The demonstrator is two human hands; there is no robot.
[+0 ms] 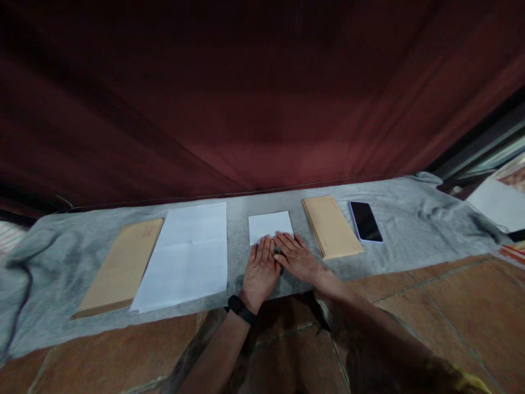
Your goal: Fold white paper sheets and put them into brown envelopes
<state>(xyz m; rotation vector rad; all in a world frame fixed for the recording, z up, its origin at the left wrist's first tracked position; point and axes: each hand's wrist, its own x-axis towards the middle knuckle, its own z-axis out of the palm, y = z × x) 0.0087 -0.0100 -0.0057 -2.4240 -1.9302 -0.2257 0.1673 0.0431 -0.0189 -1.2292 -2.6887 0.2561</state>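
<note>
A small folded white paper [269, 225] lies on the grey cloth [394, 249] in front of me. My left hand [260, 270] lies flat with its fingers stretched out over the paper's near edge, a black band on its wrist. My right hand [298, 256] also lies flat, fingers extended, pressing the paper's near right part and overlapping the left hand's fingertips. Neither hand grips anything.
A stack of white sheets [185, 255] and a brown envelope [121, 266] lie to the left. A pile of brown envelopes [331, 226] and a dark phone [365, 221] lie to the right. A dark red curtain [262, 98] hangs behind. Tiled floor [430, 306] is nearer me.
</note>
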